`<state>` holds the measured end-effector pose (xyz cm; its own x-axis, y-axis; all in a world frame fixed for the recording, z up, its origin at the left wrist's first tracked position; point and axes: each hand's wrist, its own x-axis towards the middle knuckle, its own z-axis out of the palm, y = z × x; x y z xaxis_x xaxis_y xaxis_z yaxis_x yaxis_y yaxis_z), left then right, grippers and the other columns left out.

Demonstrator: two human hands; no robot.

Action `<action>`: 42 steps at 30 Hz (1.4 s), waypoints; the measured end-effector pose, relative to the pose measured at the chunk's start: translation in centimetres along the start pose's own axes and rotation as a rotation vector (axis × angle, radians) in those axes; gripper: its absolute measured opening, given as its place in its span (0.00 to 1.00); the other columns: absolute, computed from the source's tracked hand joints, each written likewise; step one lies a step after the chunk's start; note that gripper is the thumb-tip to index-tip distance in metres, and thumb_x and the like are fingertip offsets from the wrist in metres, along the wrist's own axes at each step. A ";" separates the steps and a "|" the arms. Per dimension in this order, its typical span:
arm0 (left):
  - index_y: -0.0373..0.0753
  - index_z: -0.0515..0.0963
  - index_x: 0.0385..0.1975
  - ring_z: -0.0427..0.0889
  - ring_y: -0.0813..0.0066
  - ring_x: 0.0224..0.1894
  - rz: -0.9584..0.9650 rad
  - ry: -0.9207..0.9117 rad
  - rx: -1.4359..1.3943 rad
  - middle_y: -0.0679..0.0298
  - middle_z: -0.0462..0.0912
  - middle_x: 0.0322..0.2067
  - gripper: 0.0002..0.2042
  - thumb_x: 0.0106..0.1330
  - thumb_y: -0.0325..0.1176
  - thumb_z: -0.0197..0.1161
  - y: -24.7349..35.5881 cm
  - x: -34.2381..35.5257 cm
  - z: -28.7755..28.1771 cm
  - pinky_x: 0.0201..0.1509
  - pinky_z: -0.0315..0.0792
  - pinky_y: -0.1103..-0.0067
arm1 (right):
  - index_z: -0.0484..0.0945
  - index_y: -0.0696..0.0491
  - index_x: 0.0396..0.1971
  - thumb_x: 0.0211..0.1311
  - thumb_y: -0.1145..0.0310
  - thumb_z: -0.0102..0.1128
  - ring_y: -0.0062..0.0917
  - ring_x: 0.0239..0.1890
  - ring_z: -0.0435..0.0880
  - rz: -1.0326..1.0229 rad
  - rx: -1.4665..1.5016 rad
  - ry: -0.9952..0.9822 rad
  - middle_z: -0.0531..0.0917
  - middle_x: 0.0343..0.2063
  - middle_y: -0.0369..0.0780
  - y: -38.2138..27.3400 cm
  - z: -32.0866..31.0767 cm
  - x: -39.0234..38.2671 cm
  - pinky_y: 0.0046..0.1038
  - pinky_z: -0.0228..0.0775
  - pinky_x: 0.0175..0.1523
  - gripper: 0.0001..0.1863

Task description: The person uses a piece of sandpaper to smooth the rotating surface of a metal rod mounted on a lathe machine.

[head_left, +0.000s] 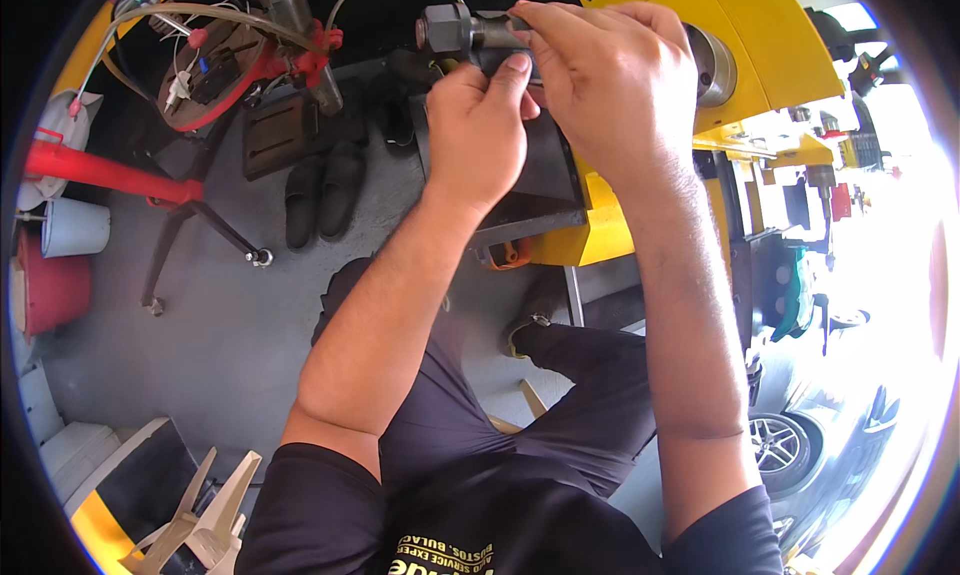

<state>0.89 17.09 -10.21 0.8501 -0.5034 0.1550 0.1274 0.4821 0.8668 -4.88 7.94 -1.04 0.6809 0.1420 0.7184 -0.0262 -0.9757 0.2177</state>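
A steel shaft (pixel 494 32) with a large hex nut (pixel 447 31) at its left end sticks out leftward from the yellow machine (pixel 735 35). My right hand (pixel 615 80) is closed over the shaft just right of the nut, and its fingertips rest on the metal. Below the nut, my left hand (pixel 480 130) is curled shut with its thumb on top, close against the right hand's fingers. Whatever it pinches is hidden between the hands. A round metal hub (pixel 712 65) shows behind my right wrist.
A dark metal tray (pixel 535 190) juts out under my hands. To the left stand a red-armed stand (pixel 120 175) with dark legs, black slippers (pixel 322 197) and a light blue bucket (pixel 76 227). Beige chair legs (pixel 225 505) are at lower left; a car wheel (pixel 780 445) is at right.
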 end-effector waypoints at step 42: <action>0.29 0.78 0.26 0.77 0.83 0.25 0.041 0.079 0.122 0.65 0.81 0.20 0.15 0.76 0.33 0.57 -0.8 0.7 1.3 0.29 0.71 0.78 | 0.86 0.47 0.28 0.54 0.69 0.66 0.26 0.31 0.88 0.154 0.076 0.116 0.89 0.27 0.31 -0.8 0.4 -1.3 0.31 0.71 0.49 0.03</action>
<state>0.71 15.43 -10.23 0.8916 -0.4244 0.1582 0.0322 0.4077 0.9125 -5.49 8.51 -2.40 0.5841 0.0045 0.8117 -0.0651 -0.9965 0.0524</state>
